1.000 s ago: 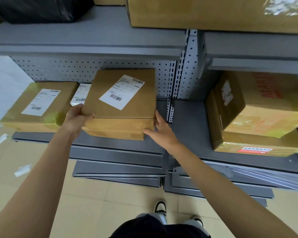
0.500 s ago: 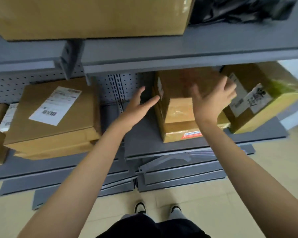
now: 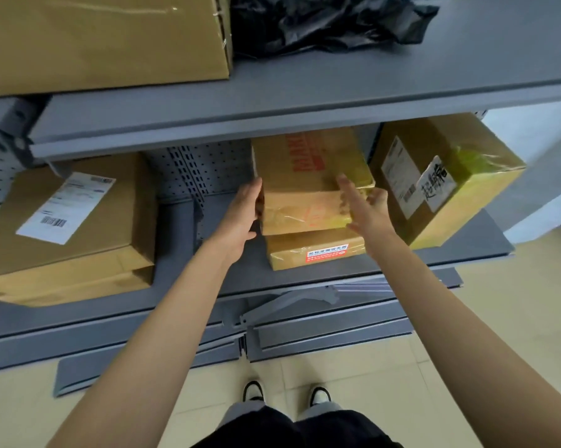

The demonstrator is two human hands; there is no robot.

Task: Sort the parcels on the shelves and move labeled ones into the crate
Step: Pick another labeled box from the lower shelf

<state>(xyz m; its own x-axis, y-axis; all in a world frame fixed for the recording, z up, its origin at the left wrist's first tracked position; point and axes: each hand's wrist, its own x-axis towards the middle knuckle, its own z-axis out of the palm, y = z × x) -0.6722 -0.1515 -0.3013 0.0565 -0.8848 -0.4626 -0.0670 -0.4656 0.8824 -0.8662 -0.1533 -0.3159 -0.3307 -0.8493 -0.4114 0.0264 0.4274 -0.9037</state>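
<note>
Red-printed parcel [image 3: 308, 185] atop a taped box [image 3: 311, 252] near the lower shelf's [image 3: 227, 276] front edge, left hand [image 3: 242, 215] flat against its left side, right hand [image 3: 361, 205] spread, touching its right front corner, labelled parcel [image 3: 69, 221] at left.

The grey lower shelf [image 3: 175, 260] bore taped cardboard parcels: a labelled one [image 3: 69, 221] at frame left, another [image 3: 318, 252] at centre, another [image 3: 440, 176] at right.

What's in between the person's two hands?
In the head view, a taped brown box with red print sits between the left hand and right hand, stacked on another box.
</note>
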